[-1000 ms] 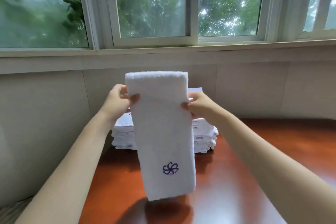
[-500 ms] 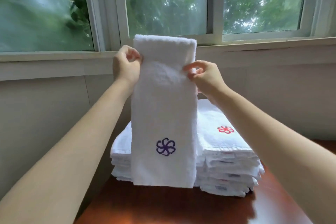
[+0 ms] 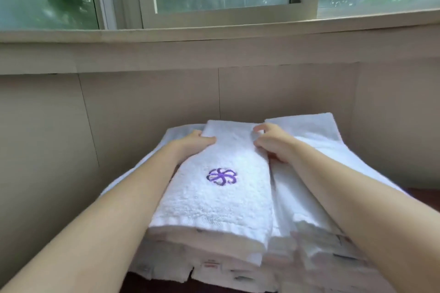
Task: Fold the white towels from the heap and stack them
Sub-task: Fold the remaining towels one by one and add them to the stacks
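Observation:
A folded white towel (image 3: pixel 221 200) with a purple flower emblem lies flat on top of the stack of folded white towels (image 3: pixel 316 202), on its left half. My left hand (image 3: pixel 197 144) grips the towel's far left edge, thumb on top and fingers underneath. My right hand (image 3: pixel 273 145) pinches the far right edge with curled fingers. Both forearms reach over the stack from the near side.
The stack sits on a dark red-brown table (image 3: pixel 166 286) pushed against a beige wall (image 3: pixel 142 102). A window sill (image 3: pixel 214 35) and window run above. The stack's layered front edges (image 3: pixel 214 266) show small labels.
The towel hung upright in front of the window before; both hands have lowered it forward and laid it flat on the stack. The view has moved closer to the stack.

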`<control>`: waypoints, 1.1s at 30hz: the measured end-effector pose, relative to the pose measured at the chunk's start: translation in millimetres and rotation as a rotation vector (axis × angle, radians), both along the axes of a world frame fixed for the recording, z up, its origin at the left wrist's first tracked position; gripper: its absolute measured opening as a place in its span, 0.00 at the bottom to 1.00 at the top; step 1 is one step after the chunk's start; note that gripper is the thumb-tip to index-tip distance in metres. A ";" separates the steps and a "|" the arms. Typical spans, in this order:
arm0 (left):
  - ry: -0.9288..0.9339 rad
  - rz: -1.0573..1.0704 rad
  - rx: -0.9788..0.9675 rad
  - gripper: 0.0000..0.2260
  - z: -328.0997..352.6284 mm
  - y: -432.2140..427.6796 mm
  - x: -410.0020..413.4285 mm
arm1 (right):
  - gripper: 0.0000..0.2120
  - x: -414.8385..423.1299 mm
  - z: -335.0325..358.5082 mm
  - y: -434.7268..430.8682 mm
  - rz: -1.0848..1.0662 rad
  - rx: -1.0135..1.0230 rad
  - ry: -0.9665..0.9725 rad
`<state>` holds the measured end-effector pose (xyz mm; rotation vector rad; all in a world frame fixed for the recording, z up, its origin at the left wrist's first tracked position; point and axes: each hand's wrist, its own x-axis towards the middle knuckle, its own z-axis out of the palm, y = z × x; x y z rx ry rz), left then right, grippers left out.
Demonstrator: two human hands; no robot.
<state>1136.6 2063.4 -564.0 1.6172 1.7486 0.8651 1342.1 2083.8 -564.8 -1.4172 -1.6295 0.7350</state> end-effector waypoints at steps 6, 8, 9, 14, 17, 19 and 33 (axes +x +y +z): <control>-0.180 0.029 0.142 0.23 18.8 -1.6 12.1 | 0.18 0.6 18.2 7.9 -0.182 0.277 -0.043; -0.156 0.030 0.111 0.21 17.0 -3.5 17.3 | 0.17 7.9 15.7 6.2 -0.149 0.197 -0.343; -0.070 0.019 0.065 0.20 13.3 -4.6 19.2 | 0.17 10.8 10.7 4.8 -0.105 0.140 -0.502; 0.093 0.009 0.024 0.10 -0.5 -9.2 18.6 | 0.16 13.0 0.4 3.9 -0.111 0.219 -0.476; 0.095 -0.004 0.007 0.13 6.0 -15.4 16.9 | 0.18 10.9 8.6 7.0 -0.174 0.330 -0.327; 0.099 -0.015 -0.004 0.10 5.5 -18.6 16.7 | 0.20 12.5 8.4 10.9 -0.177 0.316 -0.419; -0.398 -0.042 -0.303 0.17 11.1 -108.1 7.2 | 0.25 21.5 22.7 -79.3 0.105 -0.260 -0.301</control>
